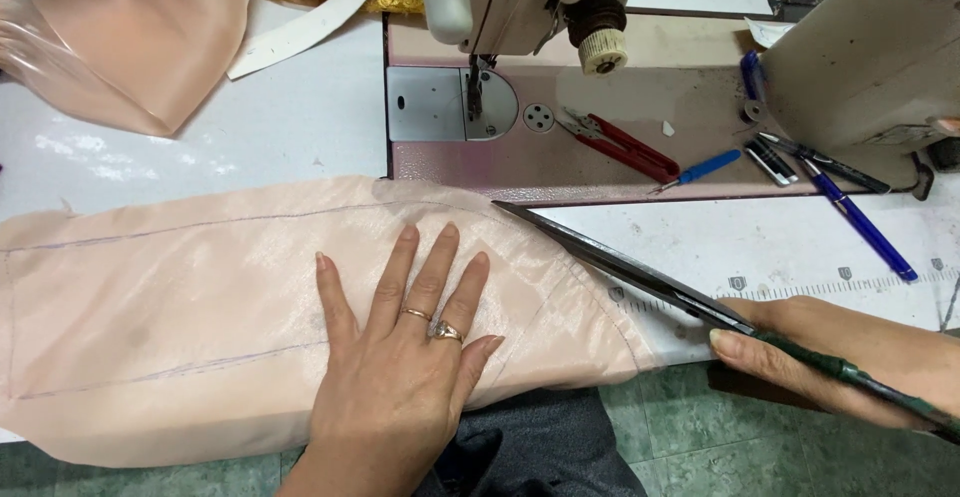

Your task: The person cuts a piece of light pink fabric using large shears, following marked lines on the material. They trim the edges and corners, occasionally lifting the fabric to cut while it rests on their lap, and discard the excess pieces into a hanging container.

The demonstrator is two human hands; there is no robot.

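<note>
The left hand (pixel 400 357) lies flat and open, fingers spread, pressing on the peach fabric (pixel 200 307), which is spread across the near edge of the white table (pixel 250 127) in front of the sewing machine (pixel 620 17). Faint marked lines run along the cloth's length. The right hand (pixel 830 357), to the right of the fabric and nearer the viewer than the machine, is clenched around the dark handles of long scissors (pixel 620 262). Their blades point left and away, toward the machine, and the tip rests at the fabric's upper right edge. Under the blades, a printed ruler strip (pixel 830 287) runs along the table.

Farther off, on the pink machine bed (pixel 560 167) below the needle, lie red-handled snips (pixel 620 147). Right of them is a small blue tool (pixel 700 169), then several pens (pixel 850 207) close to the machine's column. Left of the machine, at the table's far corner, is a loose bundle of peach cloth (pixel 130 37) with a white card strip (pixel 300 29) beside it.
</note>
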